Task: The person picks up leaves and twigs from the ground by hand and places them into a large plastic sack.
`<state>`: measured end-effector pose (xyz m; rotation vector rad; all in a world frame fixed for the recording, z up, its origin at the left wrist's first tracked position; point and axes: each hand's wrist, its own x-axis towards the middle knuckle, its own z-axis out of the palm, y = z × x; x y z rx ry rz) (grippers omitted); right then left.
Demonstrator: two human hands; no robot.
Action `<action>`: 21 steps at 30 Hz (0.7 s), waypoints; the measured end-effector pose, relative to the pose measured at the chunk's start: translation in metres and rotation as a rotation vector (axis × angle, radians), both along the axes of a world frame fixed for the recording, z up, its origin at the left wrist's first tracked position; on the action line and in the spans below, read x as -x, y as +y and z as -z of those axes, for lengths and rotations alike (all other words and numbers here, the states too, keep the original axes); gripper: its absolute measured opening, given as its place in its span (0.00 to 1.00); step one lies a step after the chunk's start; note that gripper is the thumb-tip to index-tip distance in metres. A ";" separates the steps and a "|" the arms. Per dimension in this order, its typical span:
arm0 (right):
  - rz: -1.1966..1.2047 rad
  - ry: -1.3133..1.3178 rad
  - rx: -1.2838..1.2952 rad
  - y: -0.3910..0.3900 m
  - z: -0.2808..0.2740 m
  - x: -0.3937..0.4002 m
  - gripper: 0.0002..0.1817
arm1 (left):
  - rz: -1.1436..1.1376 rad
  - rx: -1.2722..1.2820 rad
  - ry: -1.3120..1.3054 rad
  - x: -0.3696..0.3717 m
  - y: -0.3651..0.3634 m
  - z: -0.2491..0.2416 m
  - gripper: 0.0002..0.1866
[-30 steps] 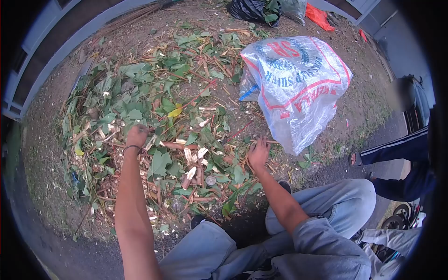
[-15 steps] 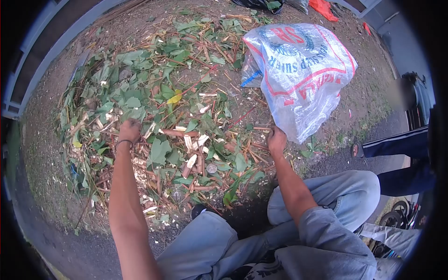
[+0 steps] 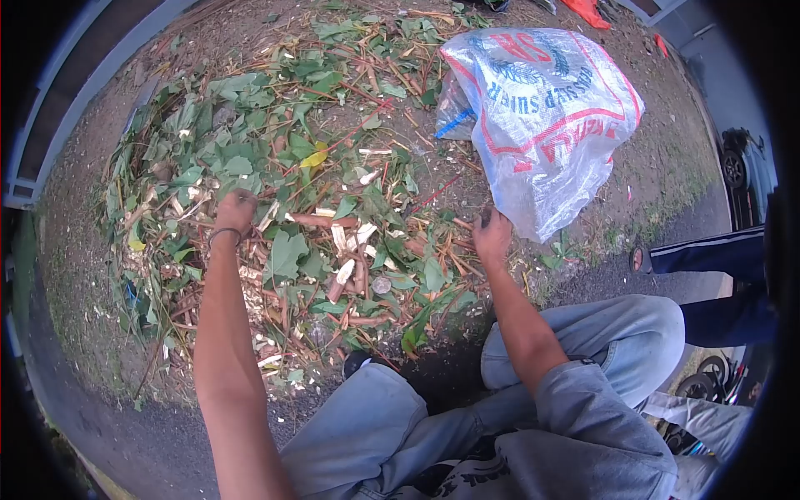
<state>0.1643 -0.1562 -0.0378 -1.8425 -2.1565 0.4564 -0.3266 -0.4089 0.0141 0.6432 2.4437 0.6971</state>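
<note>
My left hand (image 3: 236,210), a dark band at its wrist, is over a pile of green leaves (image 3: 287,254) and chopped wood pieces (image 3: 339,236). Its fingers are curled closed, and whatever is in them is hidden. On the pile's right side, my right hand (image 3: 492,233) is closed beside the lower left edge of a clear plastic sack (image 3: 550,125) with red and blue-green print. Thin brown sticks (image 3: 462,262) lie close to those fingers; I cannot make out what they hold. One yellow leaf (image 3: 314,157) rests in the pile.
Behind the sack lies an orange-red plastic piece (image 3: 587,12). A person's leg in dark striped trousers (image 3: 708,252) stands at the right, with a motorbike (image 3: 708,379) below. My bent knees (image 3: 617,333) are at the pile's near edge, on asphalt.
My right hand has shifted slightly away from me, up against the sack's edge. My left hand has moved a little forward over the pile. The view has shifted slightly.
</note>
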 end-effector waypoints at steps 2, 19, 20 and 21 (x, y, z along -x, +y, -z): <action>-0.224 -0.143 -0.261 -0.018 -0.001 0.000 0.19 | 0.001 -0.001 -0.003 -0.001 -0.001 -0.003 0.16; -0.201 -0.035 -0.205 -0.044 0.034 -0.020 0.14 | 0.011 -0.041 -0.031 0.005 -0.009 -0.001 0.16; -0.122 0.016 -0.208 -0.043 0.032 -0.016 0.13 | 0.009 -0.052 -0.030 0.008 -0.010 0.003 0.16; -0.042 0.068 -0.210 -0.043 0.030 -0.011 0.13 | 0.007 -0.062 -0.028 0.011 -0.012 0.007 0.16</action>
